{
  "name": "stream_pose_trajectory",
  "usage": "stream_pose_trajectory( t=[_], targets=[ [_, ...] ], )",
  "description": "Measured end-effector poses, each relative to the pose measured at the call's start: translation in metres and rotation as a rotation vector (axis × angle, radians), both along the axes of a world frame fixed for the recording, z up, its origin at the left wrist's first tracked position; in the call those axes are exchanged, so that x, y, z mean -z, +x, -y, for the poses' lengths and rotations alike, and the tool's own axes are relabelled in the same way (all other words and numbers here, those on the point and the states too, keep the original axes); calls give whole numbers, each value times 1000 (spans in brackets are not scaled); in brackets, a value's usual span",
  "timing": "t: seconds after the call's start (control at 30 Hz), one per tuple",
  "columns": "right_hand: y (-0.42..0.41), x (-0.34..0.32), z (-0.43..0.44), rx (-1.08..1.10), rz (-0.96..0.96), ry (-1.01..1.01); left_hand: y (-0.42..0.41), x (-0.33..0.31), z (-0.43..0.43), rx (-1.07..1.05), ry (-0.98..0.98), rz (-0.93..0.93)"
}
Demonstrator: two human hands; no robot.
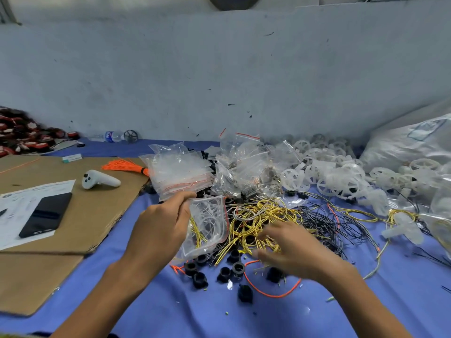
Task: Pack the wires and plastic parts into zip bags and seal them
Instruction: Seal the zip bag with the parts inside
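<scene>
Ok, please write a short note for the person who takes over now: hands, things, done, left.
Left hand holds a zip bag with pale wires inside.
Right hand, blurred, is over the yellow wires; grip unclear.
Black plastic parts lie loose on the blue cloth.
Done: some wires bagged.
Left: fill and seal this bag, then pack the loose pile.

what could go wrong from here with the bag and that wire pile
Tangle: the yellow wires lie knotted in one heap with thin black wires beside them, so the right hand, blurred over the heap, may drag up extra strands.
Bag: the left hand pinches the small clear zip bag with a red seal strip by one edge only, so its mouth may sag shut.
Scatter: loose black plastic rings lie beside the right wrist and could get swept aside.
</scene>
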State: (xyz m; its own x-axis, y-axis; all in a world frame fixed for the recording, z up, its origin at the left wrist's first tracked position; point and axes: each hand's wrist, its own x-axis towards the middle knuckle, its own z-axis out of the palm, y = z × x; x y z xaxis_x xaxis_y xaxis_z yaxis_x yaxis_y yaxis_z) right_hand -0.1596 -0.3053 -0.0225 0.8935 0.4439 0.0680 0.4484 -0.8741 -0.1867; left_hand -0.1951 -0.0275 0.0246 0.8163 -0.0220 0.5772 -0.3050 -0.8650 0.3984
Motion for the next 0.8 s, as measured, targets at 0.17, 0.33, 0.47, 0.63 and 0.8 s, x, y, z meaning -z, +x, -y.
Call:
stream_pose_trajectory(
  t=[0.17,0.33,0.47,0.63,0.8],
  targets=[
    [60,-4,-48,61,212,-69,4,0,6,7,-24,-1],
    [83,19,-59,149,299,-147,4,1,11,27,-31,-17],
    [70,-8,-46,335,309,468,6,1,12,18,-49,-22],
    [16,-49,-42,200,95,1586,7,1,21,26,-88,-63],
    [-28,-34,-81,-39,-303,1192,6,-3,31,28,-104,-101]
  ],
)
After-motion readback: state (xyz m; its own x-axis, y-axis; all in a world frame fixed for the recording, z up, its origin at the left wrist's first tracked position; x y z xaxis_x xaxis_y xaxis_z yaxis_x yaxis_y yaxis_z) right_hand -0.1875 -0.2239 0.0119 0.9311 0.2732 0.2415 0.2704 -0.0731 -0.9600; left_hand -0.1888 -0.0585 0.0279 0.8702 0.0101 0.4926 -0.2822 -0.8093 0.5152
